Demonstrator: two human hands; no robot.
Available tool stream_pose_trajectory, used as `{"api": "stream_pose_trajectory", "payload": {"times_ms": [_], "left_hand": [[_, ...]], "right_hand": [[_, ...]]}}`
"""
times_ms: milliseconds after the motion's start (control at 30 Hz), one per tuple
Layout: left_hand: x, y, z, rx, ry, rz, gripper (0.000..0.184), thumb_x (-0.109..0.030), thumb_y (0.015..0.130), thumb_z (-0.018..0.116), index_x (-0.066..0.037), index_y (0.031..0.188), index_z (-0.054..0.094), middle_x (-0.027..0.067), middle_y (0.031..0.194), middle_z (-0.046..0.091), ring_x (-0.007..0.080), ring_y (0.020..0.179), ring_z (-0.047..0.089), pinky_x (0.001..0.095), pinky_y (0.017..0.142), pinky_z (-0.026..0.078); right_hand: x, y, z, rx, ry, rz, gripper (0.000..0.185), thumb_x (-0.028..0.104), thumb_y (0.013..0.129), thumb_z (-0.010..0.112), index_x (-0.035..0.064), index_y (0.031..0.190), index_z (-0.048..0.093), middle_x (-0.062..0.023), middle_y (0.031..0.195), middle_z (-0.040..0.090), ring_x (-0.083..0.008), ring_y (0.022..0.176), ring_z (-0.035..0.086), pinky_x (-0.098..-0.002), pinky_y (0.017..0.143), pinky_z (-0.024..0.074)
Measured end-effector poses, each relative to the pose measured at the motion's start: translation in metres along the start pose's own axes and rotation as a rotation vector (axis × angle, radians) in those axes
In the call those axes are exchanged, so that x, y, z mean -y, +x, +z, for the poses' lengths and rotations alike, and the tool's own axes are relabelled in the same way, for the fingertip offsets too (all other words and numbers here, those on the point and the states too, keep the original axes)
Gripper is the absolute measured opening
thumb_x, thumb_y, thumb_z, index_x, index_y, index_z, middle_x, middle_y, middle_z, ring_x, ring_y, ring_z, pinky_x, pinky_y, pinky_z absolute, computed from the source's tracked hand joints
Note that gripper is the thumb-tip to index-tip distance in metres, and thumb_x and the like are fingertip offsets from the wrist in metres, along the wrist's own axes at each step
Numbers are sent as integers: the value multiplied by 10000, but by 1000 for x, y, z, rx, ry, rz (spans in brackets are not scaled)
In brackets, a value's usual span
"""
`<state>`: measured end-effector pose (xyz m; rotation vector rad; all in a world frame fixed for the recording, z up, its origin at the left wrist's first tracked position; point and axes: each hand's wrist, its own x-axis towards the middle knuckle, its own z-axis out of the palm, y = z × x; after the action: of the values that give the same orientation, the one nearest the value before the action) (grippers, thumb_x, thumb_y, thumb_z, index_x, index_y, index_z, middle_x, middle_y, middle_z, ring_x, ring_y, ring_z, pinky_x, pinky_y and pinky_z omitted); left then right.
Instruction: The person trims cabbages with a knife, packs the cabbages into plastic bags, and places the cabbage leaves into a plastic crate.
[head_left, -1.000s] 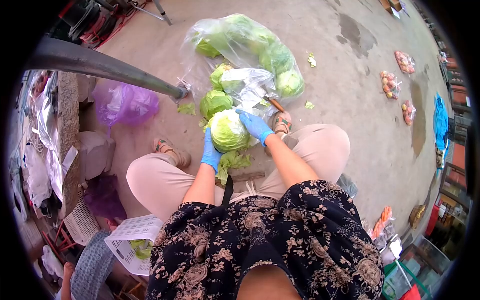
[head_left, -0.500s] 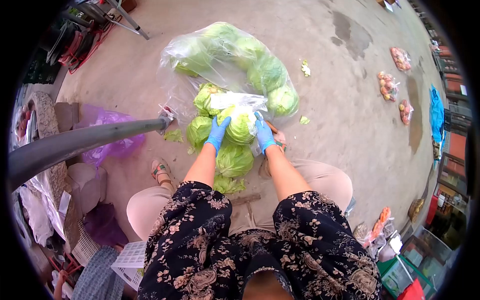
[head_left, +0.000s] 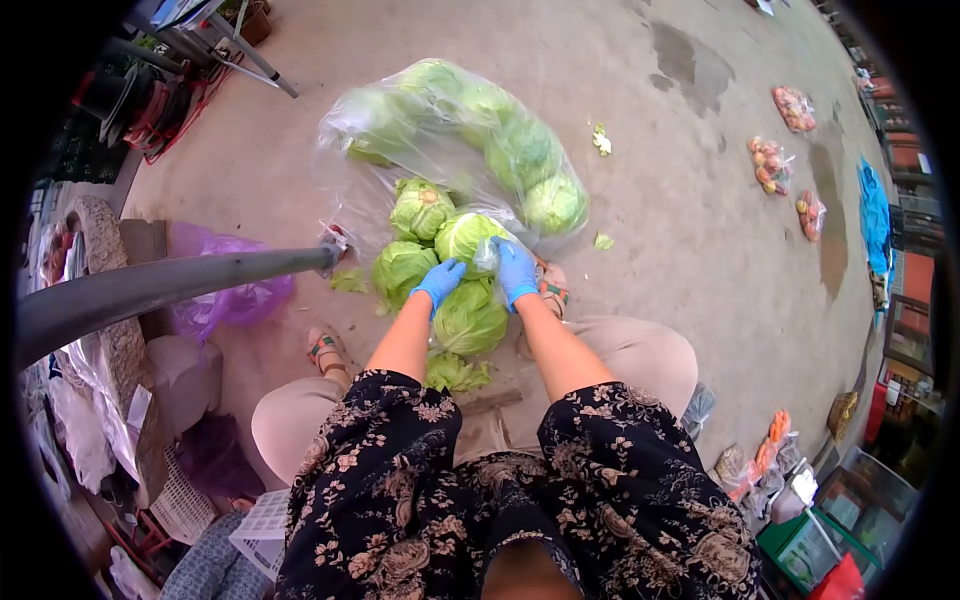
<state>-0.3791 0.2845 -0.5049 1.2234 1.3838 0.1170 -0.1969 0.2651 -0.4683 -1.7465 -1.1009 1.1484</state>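
While a round, pale-green cabbage [head_left: 466, 236] lies in front of the seated person, the right grip [head_left: 516, 268], in a thin blue glove, is closed on a bunch of crumpled clear plastic film [head_left: 487, 256] at that cabbage's right side. The left grip [head_left: 438, 282], gloved in the same blue, is nearest the cabbage's lower left edge, its fingers curled; whether they are clamped on anything, I cannot tell.

Three more whole heads surround this one: a leafy green cabbage [head_left: 420, 208] up and to the left, a smooth green cabbage [head_left: 401, 268] beside the left grip, and a broad-leaved green cabbage [head_left: 470, 320] below, between the forearms. Loose, ruffled green leaves [head_left: 458, 373] lie nearer the person on the grey concrete floor [head_left: 660, 250].

Beyond the hands spreads a large transparent plastic bag [head_left: 455, 158], with several cabbages inside, one pale-green head [head_left: 556, 204] at its right end. A thick grey metal pole [head_left: 180, 287] slants in from the left, crossing in front of a crumpled translucent purple bag [head_left: 240, 302].
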Motion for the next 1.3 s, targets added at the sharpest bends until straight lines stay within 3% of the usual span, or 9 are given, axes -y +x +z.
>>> {"api": "stream_pose_trajectory", "payload": {"times_ms": [167, 333, 433, 600, 733, 867, 967, 1100, 1300], "left_hand": [[-40, -72, -16, -80, -366, 184, 635, -295, 817, 595, -11, 1322, 334, 185, 1294, 417, 262, 1182, 413, 331, 989, 313], [-133, -186, -61, -301, -61, 711, 759, -362, 700, 719, -56, 1306, 381, 167, 1296, 419, 260, 1209, 380, 364, 1008, 286], [-178, -255, -75, -63, 91, 740, 734, -317, 722, 713, -8, 1295, 375, 137, 1323, 382, 224, 1236, 333, 331, 1032, 245], [-168, -273, -81, 58, -428, 462, 371, -248, 802, 648, -21, 1084, 569, 34, 949, 623, 119, 875, 570, 259, 814, 436], [-147, -264, -104, -212, -715, 424, 300, -218, 813, 636, -24, 1036, 584, 32, 919, 624, 121, 804, 576, 256, 721, 455], [-136, -242, -120, -390, -919, 433, 283, -228, 816, 633, -34, 1017, 591, 18, 876, 620, 103, 763, 565, 241, 665, 447], [-142, -241, -151, -478, -708, 383, 272, -225, 817, 632, -37, 1010, 593, 5, 842, 609, 89, 706, 549, 235, 638, 440], [-138, -228, -169, -511, -827, 447, 204, -198, 860, 580, -40, 986, 609, -8, 809, 598, 45, 649, 521, 197, 559, 423], [-141, -211, -169, -603, -846, 529, 205, -174, 862, 566, -35, 1009, 596, 21, 857, 589, 98, 775, 539, 233, 690, 446]], "right_hand": [[74, -5, -21, -26, 97, -112, 301, 218, 900, 425, -20, 975, 593, -97, 944, 632, -201, 848, 585, -295, 760, 438], [222, -55, -80, 642, 500, 171, 308, 292, 889, 460, 39, 1014, 583, -42, 827, 623, -138, 651, 590, -260, 538, 444], [268, -83, -88, 855, 484, 74, 298, 330, 883, 489, 69, 994, 582, -27, 805, 618, -114, 636, 580, -227, 472, 412], [285, -85, -85, 620, 595, 43, 572, 508, 842, 494, 43, 1176, 487, -87, 1048, 564, -163, 904, 563, -300, 705, 467], [270, -85, -83, 909, 817, 121, 636, 443, 822, 573, 10, 1260, 417, -98, 1085, 559, -150, 945, 560, -290, 819, 442], [257, -71, -59, 729, -73, -106, 268, 232, 789, 649, 17, 949, 640, -30, 793, 620, -96, 674, 546, -233, 655, 431], [246, -33, -59, 310, 131, -208, 193, 208, 781, 650, 21, 828, 657, -13, 714, 601, -80, 631, 496, -236, 593, 403], [254, 2, -75, 120, 78, -276, 200, 199, 783, 646, 0, 794, 651, -9, 638, 580, -78, 572, 477, -230, 553, 389], [264, 9, -76, 227, 366, -219, 171, 176, 785, 637, 12, 829, 655, -13, 686, 596, -76, 615, 519, -223, 583, 421]]}}
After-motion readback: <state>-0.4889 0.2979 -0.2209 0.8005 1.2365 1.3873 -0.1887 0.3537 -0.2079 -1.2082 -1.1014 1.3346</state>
